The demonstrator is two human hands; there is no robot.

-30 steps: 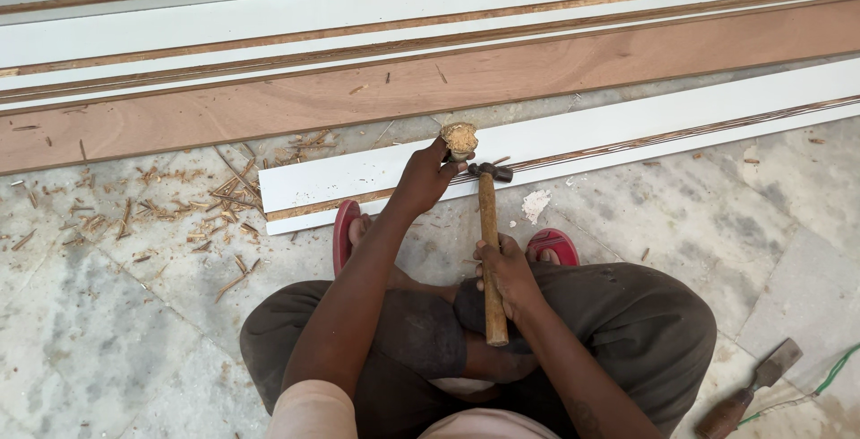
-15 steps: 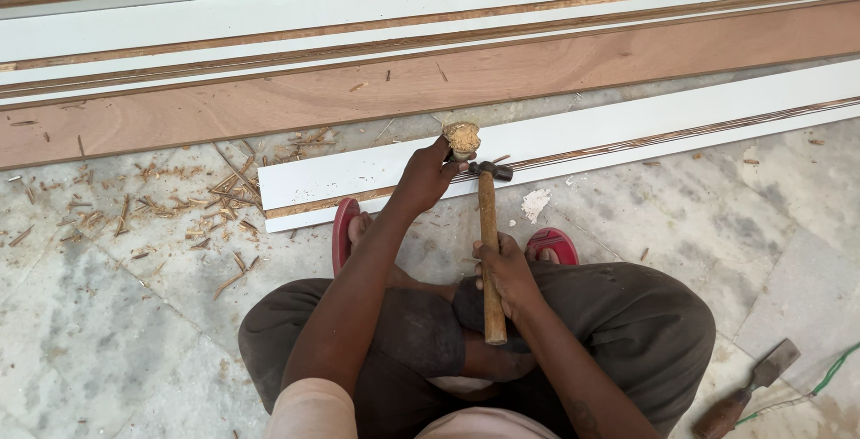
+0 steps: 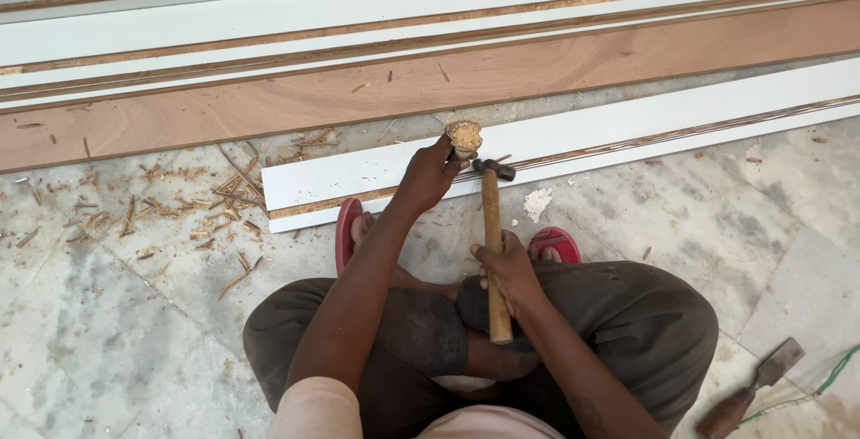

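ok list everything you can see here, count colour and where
chisel: one, worn pale wooden handle end, upright on the near white board, in the left hand
hammer: one, wooden handle, dark head, in the right hand
white boards: several, white with brown edges, one near, others stacked at top
plywood board: one, brown, beyond the near white board
wood chips: many, tan, floor at left
second chisel: one, brown handle, floor lower right
cord: one, green, lower right
sandals: two, red, on the feet
left hand: one, gripping the chisel
right hand: one, gripping the hammer handle
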